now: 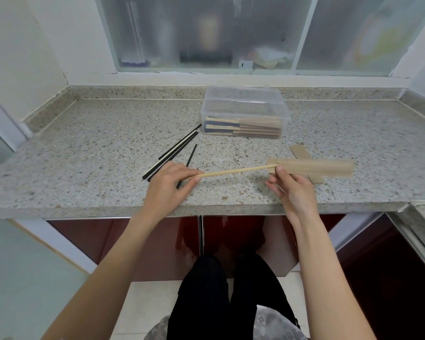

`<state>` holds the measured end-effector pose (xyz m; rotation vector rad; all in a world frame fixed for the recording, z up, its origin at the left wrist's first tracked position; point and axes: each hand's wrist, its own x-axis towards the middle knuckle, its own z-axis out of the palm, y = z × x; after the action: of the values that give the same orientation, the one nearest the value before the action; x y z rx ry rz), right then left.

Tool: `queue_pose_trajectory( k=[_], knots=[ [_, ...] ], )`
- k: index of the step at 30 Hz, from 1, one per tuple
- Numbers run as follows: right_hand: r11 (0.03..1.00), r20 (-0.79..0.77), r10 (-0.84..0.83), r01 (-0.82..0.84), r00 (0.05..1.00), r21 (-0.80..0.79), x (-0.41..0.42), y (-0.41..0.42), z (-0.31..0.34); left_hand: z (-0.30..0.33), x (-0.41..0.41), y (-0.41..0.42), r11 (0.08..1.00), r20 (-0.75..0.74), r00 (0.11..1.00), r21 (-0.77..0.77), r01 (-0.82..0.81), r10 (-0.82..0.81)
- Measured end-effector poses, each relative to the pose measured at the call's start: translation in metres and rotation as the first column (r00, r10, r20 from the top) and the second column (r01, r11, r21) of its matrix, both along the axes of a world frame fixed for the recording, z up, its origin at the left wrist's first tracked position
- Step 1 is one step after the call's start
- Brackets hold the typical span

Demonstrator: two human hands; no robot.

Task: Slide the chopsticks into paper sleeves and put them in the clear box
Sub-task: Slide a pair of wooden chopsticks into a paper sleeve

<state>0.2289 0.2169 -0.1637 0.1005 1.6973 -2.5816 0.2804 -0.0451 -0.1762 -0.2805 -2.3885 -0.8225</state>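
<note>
My left hand [168,184] pinches the near end of a pair of light wooden chopsticks [233,172], held level above the counter. Their far tips sit just inside the mouth of a brown paper sleeve [314,166], which my right hand [291,185] holds at its open end between thumb and fingers. The clear box [244,111] stands open at the back of the counter, with several sleeved chopsticks lying in it. Several black chopsticks [174,153] lie loose on the counter, left of the box, partly under my left hand.
Another brown paper sleeve [302,155] lies flat on the granite counter [96,148] under the held one. A raised stone lip runs along the back and sides, below a frosted window. The counter's front edge is just under my wrists.
</note>
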Motion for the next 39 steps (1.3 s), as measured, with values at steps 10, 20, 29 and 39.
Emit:
queue_pose_trajectory(
  k=[10,20,29,39],
  knots=[
    [0.999,0.021,-0.053,0.053,0.998,-0.002,0.003,0.001,-0.002,-0.005,0.002,0.0,1.0,0.015,1.0,0.018,-0.007,0.007],
    [0.971,-0.116,-0.099,0.121,0.988,0.208,0.007,0.002,0.003,-0.003,0.004,-0.002,1.0,-0.009,1.0,0.014,-0.007,0.007],
    [0.99,-0.109,-0.067,0.08,0.992,0.114,0.009,0.006,0.0,-0.004,0.006,0.001,1.0,-0.004,1.0,0.017,-0.006,0.006],
    [0.974,-0.165,-0.127,0.155,0.978,0.165,0.014,0.005,0.005,-0.006,0.005,0.006,1.0,-0.008,1.0,0.015,-0.007,0.007]
  ],
)
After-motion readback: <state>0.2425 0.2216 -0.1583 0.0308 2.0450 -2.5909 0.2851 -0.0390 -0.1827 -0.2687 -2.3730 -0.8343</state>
